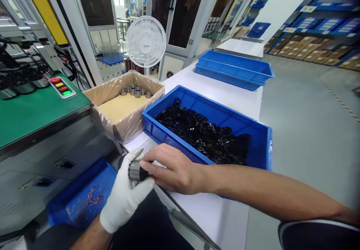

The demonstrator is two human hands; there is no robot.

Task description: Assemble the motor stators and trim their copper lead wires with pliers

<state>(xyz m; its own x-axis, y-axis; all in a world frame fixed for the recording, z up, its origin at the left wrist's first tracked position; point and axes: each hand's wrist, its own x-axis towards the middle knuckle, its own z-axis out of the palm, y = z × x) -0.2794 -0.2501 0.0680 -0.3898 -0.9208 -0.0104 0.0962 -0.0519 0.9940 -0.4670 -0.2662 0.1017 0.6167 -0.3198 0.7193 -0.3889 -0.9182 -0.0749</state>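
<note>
My left hand (123,193), in a white glove, is wrapped round a small dark metal cylindrical part (136,171) at the near edge of the white table (219,212). My bare right hand (171,167) is closed over the same part from the right, fingertips pinching its end. Just behind both hands stands a blue bin (261,145) heaped with several black ring-shaped parts (205,133). To the left of that bin, a plastic-lined cardboard box (123,124) holds several silver metal parts (136,91) in a row along its far side.
A green-topped machine (33,111) with a button panel (62,87) stands at the left. A low blue tray (81,197) with copper wire scraps (94,197) lies below it. A white fan (145,41) and stacked blue bins (233,68) sit at the table's far end. Aisle floor lies right.
</note>
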